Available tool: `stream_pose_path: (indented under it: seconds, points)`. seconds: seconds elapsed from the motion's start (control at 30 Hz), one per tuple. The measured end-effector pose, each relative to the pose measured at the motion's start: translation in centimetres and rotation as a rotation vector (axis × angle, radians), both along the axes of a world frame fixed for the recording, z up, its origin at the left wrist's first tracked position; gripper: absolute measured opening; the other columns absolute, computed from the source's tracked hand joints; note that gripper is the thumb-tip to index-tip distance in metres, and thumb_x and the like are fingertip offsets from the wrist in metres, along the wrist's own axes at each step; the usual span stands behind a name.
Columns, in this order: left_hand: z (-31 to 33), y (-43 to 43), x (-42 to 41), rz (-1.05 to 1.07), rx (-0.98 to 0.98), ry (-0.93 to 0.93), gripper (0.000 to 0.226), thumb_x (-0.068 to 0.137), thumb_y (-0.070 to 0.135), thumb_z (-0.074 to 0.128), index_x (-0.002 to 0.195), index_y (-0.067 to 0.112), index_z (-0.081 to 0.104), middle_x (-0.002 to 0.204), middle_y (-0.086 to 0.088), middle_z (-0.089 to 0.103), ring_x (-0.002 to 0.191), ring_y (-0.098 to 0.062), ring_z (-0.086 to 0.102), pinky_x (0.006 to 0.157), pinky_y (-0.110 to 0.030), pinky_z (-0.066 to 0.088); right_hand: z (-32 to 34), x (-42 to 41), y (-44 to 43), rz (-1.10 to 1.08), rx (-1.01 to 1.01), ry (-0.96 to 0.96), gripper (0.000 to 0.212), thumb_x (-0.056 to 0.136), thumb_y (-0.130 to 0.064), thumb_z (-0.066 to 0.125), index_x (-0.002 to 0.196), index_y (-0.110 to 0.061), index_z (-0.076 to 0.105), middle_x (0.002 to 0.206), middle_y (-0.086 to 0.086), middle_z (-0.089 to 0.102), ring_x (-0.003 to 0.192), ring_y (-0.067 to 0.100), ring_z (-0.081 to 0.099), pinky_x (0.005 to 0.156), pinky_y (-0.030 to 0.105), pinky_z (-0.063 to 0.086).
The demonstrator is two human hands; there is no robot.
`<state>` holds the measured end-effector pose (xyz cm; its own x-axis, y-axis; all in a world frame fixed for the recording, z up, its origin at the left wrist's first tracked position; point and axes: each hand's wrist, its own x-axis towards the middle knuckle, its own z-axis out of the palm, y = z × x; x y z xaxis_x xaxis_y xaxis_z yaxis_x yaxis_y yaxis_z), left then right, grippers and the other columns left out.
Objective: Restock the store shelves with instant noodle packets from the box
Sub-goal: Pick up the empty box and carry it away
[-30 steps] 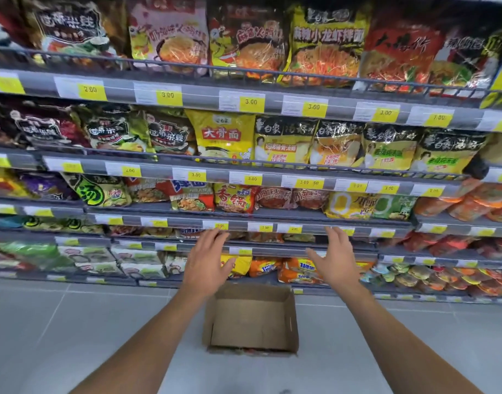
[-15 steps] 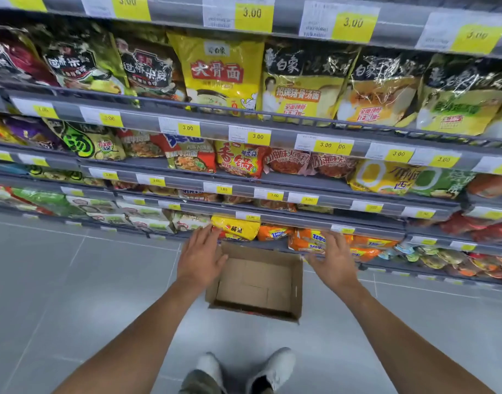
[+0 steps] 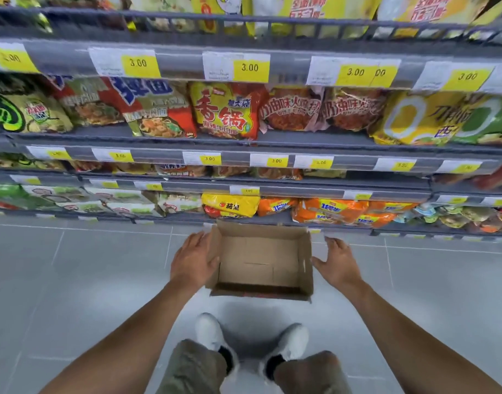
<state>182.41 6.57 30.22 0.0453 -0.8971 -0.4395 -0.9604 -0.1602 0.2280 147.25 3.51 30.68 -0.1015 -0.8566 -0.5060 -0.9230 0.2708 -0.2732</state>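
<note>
An open brown cardboard box [image 3: 261, 261] stands on the grey tiled floor in front of the bottom shelf. Its bare cardboard bottom shows, and no packets are visible in it. My left hand [image 3: 193, 261] lies flat against the box's left wall, fingers spread. My right hand [image 3: 337, 264] is open just right of the box, thumb at its right wall. Instant noodle packets fill the shelves above: a yellow packet [image 3: 229, 205] and orange packets [image 3: 332, 211] on the lowest shelf, a red and yellow packet [image 3: 225, 112] higher up.
Grey shelves [image 3: 272, 142] with yellow price tags [image 3: 251, 67] span the whole upper view, close in front. My white shoes [image 3: 212, 332] and bent knees are just behind the box. Grey tiled floor [image 3: 73, 280] extends left and right.
The view has dropped lower and closer to the floor. Both hands have come down from in front of the shelves to either side of the box; my knees and shoes are now in view.
</note>
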Motion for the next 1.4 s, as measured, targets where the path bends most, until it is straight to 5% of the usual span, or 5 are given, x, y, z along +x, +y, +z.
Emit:
stream_pose_path:
  seconds: [0.47, 0.6, 0.83, 1.03, 1.4]
  points:
    - [-22.0, -0.3, 0.5, 0.309, 0.259, 0.043, 0.050, 0.103, 0.011, 0.047, 0.151, 0.013, 0.037, 0.155, -0.010, 0.042, 0.140, -0.032, 0.044, 0.113, -0.039, 0.038, -21.9, -2.4, 1.5, -0.224, 0.234, 0.018, 0.049, 0.101, -0.032, 0.049, 0.137, 0.001, 0.048, 0.140, 0.019, 0.056, 0.129, 0.036, 0.051, 0.102, 0.038, 0.043]
    - [-27.2, -1.1, 1.6, 0.407, 0.310, 0.024, 0.058, 0.102, 0.021, 0.052, 0.154, 0.009, 0.029, 0.157, -0.011, 0.039, 0.141, -0.033, 0.043, 0.111, -0.040, 0.042, -26.7, -2.8, 1.1, -0.286, 0.279, 0.023, 0.049, 0.100, -0.035, 0.052, 0.133, 0.000, 0.052, 0.135, 0.017, 0.059, 0.122, 0.034, 0.056, 0.097, 0.036, 0.046]
    - [-34.1, -2.4, 3.1, 0.463, 0.360, 0.020, 0.037, 0.100, 0.028, 0.054, 0.132, 0.010, 0.056, 0.133, -0.011, 0.060, 0.108, -0.027, 0.062, 0.086, -0.033, 0.052, -33.6, -3.2, 0.3, -0.359, 0.247, 0.059, 0.033, 0.100, -0.023, 0.050, 0.124, -0.003, 0.059, 0.123, 0.015, 0.065, 0.110, 0.033, 0.062, 0.090, 0.037, 0.050]
    - [-36.6, -2.6, 3.4, 0.482, 0.290, 0.037, 0.017, 0.096, 0.019, 0.053, 0.094, 0.012, 0.069, 0.090, -0.006, 0.068, 0.070, -0.018, 0.060, 0.053, -0.024, 0.042, -36.2, -3.6, 0.1, -0.340, 0.194, 0.080, 0.022, 0.095, -0.020, 0.051, 0.107, -0.010, 0.067, 0.105, 0.011, 0.071, 0.088, 0.030, 0.063, 0.075, 0.033, 0.052]
    - [-30.8, -0.9, 3.9, 0.466, 0.258, 0.040, 0.019, 0.096, 0.016, 0.053, 0.086, 0.013, 0.070, 0.086, -0.006, 0.068, 0.071, -0.021, 0.060, 0.060, -0.025, 0.045, -31.2, -4.3, 1.0, -0.359, 0.195, 0.096, 0.022, 0.091, -0.018, 0.055, 0.106, -0.013, 0.070, 0.094, 0.008, 0.068, 0.078, 0.027, 0.057, 0.068, 0.029, 0.045]
